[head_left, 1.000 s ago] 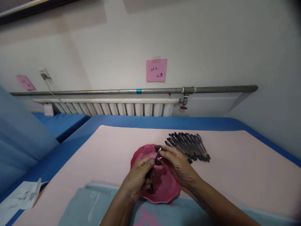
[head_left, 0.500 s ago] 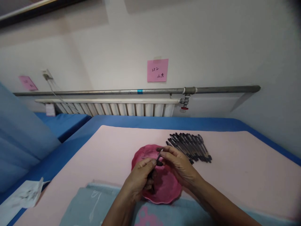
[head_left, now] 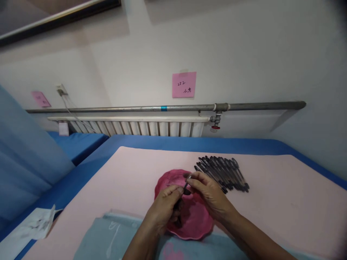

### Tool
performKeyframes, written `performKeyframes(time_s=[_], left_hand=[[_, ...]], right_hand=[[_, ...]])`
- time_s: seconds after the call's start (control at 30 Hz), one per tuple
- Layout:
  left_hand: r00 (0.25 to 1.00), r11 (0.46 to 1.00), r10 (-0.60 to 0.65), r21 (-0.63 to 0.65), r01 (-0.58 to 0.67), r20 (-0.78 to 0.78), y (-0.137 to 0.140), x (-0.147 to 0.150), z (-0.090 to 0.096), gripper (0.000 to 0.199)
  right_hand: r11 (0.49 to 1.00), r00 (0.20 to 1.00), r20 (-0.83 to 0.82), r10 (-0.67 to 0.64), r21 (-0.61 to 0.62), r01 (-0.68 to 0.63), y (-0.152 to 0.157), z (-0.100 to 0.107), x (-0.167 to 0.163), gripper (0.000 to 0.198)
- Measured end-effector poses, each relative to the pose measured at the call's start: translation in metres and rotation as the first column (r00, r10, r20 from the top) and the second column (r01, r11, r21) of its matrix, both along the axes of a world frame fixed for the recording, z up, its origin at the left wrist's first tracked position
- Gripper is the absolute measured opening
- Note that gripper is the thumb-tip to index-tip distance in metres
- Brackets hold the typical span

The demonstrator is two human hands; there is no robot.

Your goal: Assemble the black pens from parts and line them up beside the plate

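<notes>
Above a pink scalloped plate (head_left: 196, 220), a dark, slim pen (head_left: 185, 187) is held between both hands. My left hand (head_left: 164, 207) is closed round its lower part, thumb uppermost, and the curled fingers hide much of it. The fingertips of my right hand (head_left: 210, 196) pinch the pen's pale upper end. Just beyond the right hand, several black pens (head_left: 222, 173) lie side by side in a slanted row. Small parts inside the plate are too indistinct to name.
A pale pink sheet (head_left: 141, 169) covers the blue bed (head_left: 168, 142). Grey-blue cloth (head_left: 105, 234) lies along the near edge, with white paper (head_left: 35, 224) at the left. A radiator (head_left: 151, 128) and pipe (head_left: 121, 109) run along the wall behind.
The whole view has shifted slightly, so everything appears a little lower and further right. Both hands keep their hold on the pen over the plate, with hardly any finger movement.
</notes>
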State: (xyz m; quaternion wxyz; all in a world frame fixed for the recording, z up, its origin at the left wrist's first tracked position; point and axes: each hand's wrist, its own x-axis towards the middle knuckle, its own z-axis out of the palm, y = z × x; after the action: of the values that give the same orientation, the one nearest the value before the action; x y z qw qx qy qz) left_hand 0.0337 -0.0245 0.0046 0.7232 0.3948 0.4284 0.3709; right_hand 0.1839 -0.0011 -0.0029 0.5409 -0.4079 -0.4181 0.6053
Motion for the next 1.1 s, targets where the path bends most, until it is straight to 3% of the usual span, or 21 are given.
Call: performKeyframes(time_s=[0.37,0.7,0.8,0.93,1.0,1.1], left_hand=[[1.000,0.999,0.020,0.036,-0.020,-0.014,0.0006,0.0018,-0.0034,0.035],[0.998,0.997,0.030,0.071,-0.026,-0.060,0.0026,-0.0005,-0.0060,0.033],[0.986,0.979,0.079,0.198,-0.049,-0.149,0.0029,-0.0002,-0.0047,0.033],[0.944,0.894,0.198,0.443,-0.064,-0.262,0.0024,0.0005,-0.0029,0.027],[0.939,0.899,0.207,0.431,-0.072,-0.275,0.0033,-0.0007,-0.0039,0.026],[0.958,0.942,0.217,0.296,-0.155,-0.188,0.0072,-0.0066,-0.0054,0.027]], right_hand=[[1.000,1.000,0.001,0.007,-0.020,-0.007,0.0019,-0.0005,0.0013,0.027],[0.999,1.000,-0.022,0.017,-0.045,-0.018,0.0020,0.0009,0.0026,0.021],[0.999,1.000,0.009,-0.028,-0.026,0.028,0.0019,0.0007,0.0023,0.021],[0.998,0.995,0.074,-0.067,0.015,0.066,0.0013,0.0005,0.0011,0.023],[0.999,0.993,0.113,-0.039,0.022,0.037,0.0016,0.0007,0.0017,0.025],[1.000,0.981,0.192,-0.028,0.015,0.026,0.0029,0.0010,0.0047,0.029]])
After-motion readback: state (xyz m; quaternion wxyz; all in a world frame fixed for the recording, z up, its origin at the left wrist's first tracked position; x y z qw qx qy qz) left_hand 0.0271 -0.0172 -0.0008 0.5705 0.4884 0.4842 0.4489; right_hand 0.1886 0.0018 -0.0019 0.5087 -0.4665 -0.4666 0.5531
